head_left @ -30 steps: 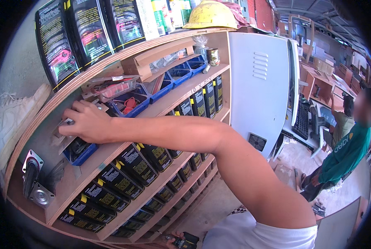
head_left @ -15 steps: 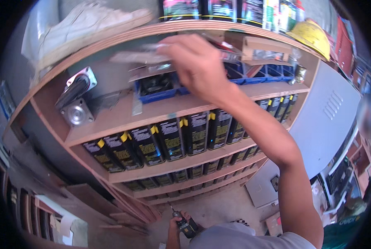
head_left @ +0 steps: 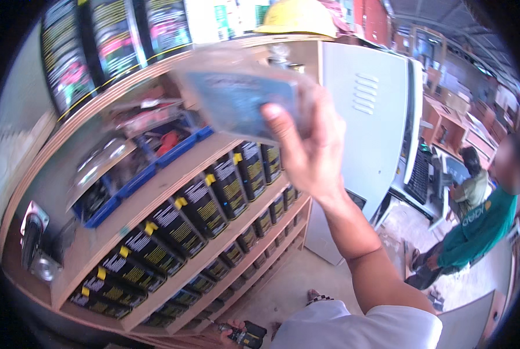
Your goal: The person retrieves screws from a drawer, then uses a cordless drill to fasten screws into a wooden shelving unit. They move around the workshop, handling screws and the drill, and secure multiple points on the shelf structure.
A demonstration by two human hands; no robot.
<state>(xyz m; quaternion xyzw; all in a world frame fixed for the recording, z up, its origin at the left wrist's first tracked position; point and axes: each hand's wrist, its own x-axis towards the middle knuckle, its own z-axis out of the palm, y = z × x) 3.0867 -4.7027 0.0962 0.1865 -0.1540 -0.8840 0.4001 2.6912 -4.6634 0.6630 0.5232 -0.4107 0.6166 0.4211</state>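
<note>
My right hand [head_left: 315, 148] is raised in front of the shelf, its thumb and fingers closed on a flat clear plastic packet [head_left: 234, 96] with a blue sheet inside, blurred by motion. Behind it, blue parts bins [head_left: 103, 215] with small hardware stand in a row on the upper shelf [head_left: 173, 174]. Low down, close to my body, my left hand [head_left: 228, 327] grips a black cordless drill [head_left: 249, 335] with a bit in its nose; part of that hand is hidden.
Rows of black cans [head_left: 199, 206] with yellow tabs fill the lower shelves. A yellow hard hat [head_left: 298, 17] sits on top. To the right stand a grey vented metal panel [head_left: 359, 116] and a keyboard [head_left: 418, 180]. A person in a green shirt [head_left: 484, 227] stands farther right.
My view has swung to the right. My right hand has come away from the bins with the packet, whose blue face now shows. The drill stays low in my left hand.
</note>
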